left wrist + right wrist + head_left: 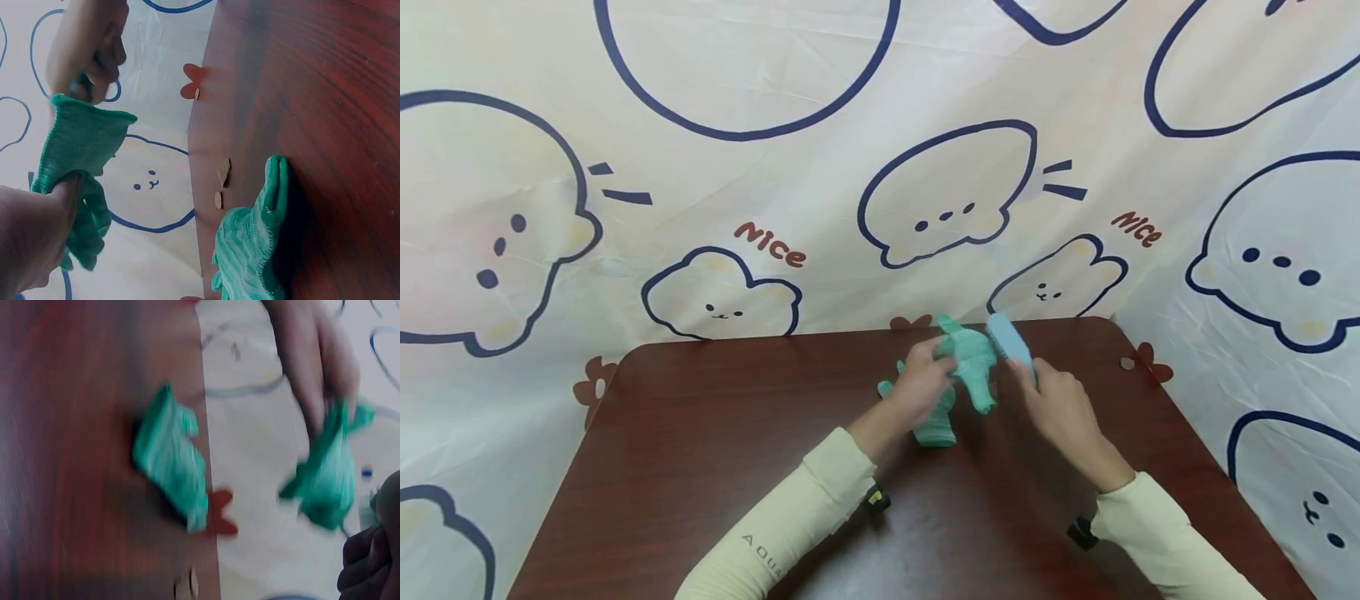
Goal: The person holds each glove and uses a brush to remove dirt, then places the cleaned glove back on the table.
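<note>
In the head view, my left hand [919, 385] pinches a green knitted glove [976, 362] above the far side of the table. The left wrist view shows the thumb over this glove [81, 140], its cuff pointing up and its fingers dangling. My right hand [1066, 417] grips a light blue, oblong thing like a brush [1011, 337], held beside the glove; from the left wrist it is mostly hidden behind the fingers. A second green glove [936, 427] lies on the table below my left hand, and it shows as a blurred glove [172, 459] in the right wrist view.
The dark wood table [737, 417] ends at a pale cartoon-printed cloth [820, 292] behind it. Small brown, leaf-like pieces [225, 172] lie near the table's edge. One flat brownish bit [1127, 364] is at the far right corner.
</note>
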A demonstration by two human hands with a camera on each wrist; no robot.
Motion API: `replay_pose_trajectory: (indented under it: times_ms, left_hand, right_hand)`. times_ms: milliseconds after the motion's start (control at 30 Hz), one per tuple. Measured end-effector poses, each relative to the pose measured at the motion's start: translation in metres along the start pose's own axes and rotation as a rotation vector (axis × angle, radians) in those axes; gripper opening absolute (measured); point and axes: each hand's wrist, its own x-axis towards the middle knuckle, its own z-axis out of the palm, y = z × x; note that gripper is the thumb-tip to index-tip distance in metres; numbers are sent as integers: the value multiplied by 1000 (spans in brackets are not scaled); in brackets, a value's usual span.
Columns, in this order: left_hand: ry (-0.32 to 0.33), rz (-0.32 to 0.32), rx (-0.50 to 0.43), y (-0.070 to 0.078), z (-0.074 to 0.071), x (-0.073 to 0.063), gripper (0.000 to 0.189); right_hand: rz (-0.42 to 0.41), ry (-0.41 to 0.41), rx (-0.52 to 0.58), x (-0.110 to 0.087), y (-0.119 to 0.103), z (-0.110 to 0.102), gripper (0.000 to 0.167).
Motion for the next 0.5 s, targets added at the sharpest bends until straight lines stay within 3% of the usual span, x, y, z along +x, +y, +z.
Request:
replay_pose_trajectory:
  times_ms: [100, 233, 367, 500]
  left_hand:
    - [1, 6, -25, 1, 0, 1, 33]
    - [-17, 10, -18, 0, 0, 2, 35]
    - [-45, -1, -2, -3, 1, 2, 37]
    - [-52, -25, -6, -7, 3, 0, 40]
  right_hand:
    - [-67, -55, 19, -10, -13, 3, 59]
    - [-138, -33, -47, -17, -23, 7, 49]
    - [-125, 24, -117, -14, -17, 10, 45]
    - [-92, 62, -125, -7, -5, 8, 51]
